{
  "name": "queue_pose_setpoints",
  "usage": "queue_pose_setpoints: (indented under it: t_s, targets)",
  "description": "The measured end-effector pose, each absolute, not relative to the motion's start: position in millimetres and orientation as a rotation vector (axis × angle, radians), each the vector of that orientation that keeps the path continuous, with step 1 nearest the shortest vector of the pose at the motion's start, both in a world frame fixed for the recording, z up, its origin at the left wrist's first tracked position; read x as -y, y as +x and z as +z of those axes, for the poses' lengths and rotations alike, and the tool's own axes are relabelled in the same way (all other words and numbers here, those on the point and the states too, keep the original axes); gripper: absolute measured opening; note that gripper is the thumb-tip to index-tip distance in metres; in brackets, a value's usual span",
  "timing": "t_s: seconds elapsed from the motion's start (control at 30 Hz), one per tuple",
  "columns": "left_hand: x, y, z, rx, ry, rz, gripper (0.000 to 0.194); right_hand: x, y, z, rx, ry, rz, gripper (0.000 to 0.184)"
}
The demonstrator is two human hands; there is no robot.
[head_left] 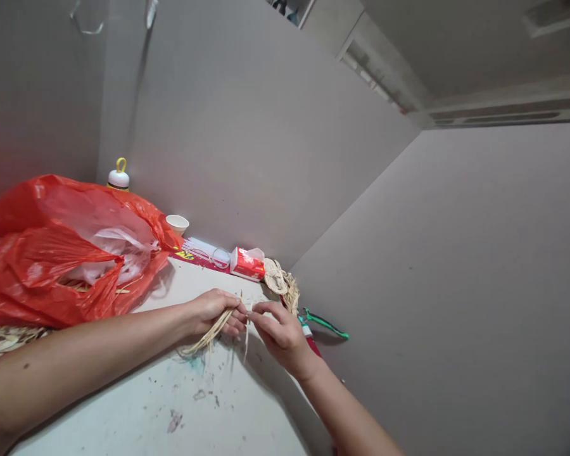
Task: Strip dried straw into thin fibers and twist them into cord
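My left hand point(221, 311) is closed around a small bundle of pale straw strands point(211, 334), whose loose ends hang down over the table toward me. Close beside it, my right hand point(278, 329) pinches with thumb and forefinger at a thin straw strand point(247, 339) near the bundle's tip. That strand dangles between the two hands. Both hands are raised a little above the white table point(180, 405). The exact spot where the fingertips meet the strands is too small to make out.
A red plastic bag point(52, 253) fills the left side. Along the wall stand a white cup point(177, 223), a tissue pack point(247, 263), a woven straw piece point(275, 277) and a straw bunch point(291, 294). Green-handled pliers point(327, 324) lie at the right edge. A white-capped bottle point(118, 179) stands behind the bag.
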State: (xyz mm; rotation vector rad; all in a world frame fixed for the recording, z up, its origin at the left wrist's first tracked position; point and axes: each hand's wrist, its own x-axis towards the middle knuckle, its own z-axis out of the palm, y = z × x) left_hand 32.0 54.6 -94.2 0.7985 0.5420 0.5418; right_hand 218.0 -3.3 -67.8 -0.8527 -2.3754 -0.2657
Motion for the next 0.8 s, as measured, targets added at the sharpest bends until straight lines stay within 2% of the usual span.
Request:
queue_pose_setpoints:
  t_s: [0.13,0.27,0.43,0.57,0.67,0.8]
  targets:
    - [-49,33,-91,-0.544,0.786,0.608,0.011,1,216,-75,2.477,-0.750,-0.512,0.032]
    - [-45,35,-93,-0.498,0.804,0.682,0.019,-1,211,-76,2.461,-0.791,-0.617,0.028]
    - [-38,40,-98,-0.535,0.842,0.719,0.028,2,202,-80,2.486,-0.819,-0.612,0.022]
    - [-43,41,-98,-0.620,0.840,0.793,0.024,2,211,-80,2.486,-0.868,-0.501,0.030]
    - [-54,37,-97,-0.752,0.849,0.830,0.018,-7,237,-78,2.267,-1.113,-0.445,0.028]
    - [-65,32,-96,-0.811,0.887,0.864,0.018,-27,270,-77,2.268,-1.801,-0.365,0.028]
